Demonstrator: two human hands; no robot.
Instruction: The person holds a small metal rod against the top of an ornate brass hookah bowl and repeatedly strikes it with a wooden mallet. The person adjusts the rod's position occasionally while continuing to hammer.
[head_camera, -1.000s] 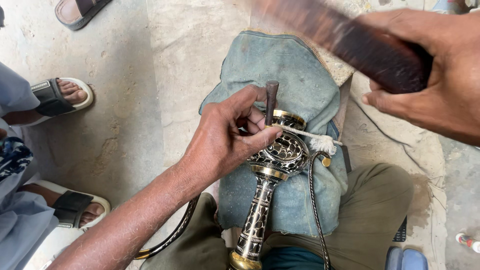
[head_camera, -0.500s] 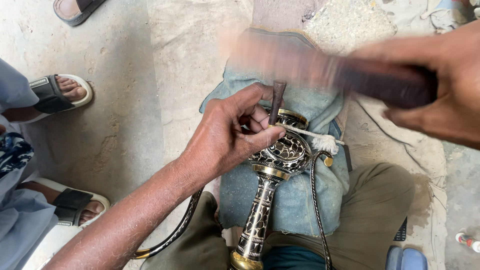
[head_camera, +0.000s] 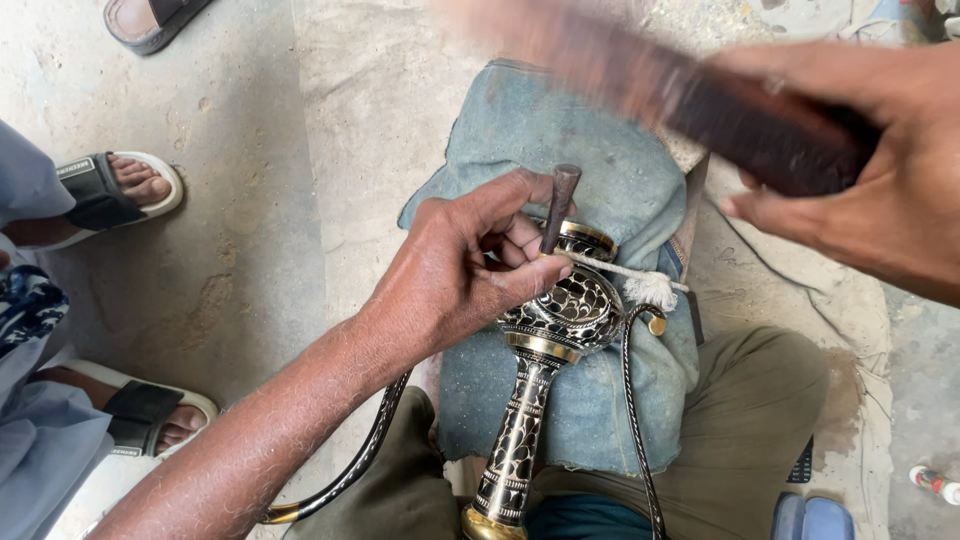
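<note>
Pinching punch (head_camera: 558, 205) — left hand (head_camera: 460, 270); right hand (head_camera: 880, 180) clutching mallet (head_camera: 740, 120) — sandalled feet (head_camera: 130, 185) nearby.

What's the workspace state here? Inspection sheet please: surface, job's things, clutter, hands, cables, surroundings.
Surface: blue-grey cloth pad on the person's lap, over a pale concrete floor.
Job's things: black-and-gold engraved metal vase lying on the pad; thin metal chisel set upright-tilted against its bulb; dark wooden mallet, blurred.
Clutter: white cord tied around the vase neck; small red-and-white item at the floor edge.
Hands: left hand, grip closed on the chisel and resting on the vase; right hand, grip closed on the mallet, raised.
Cables: two dark, thin curved handles on the vase; nothing else seen.
Surroundings: another person's sandalled feet at the left.
</note>
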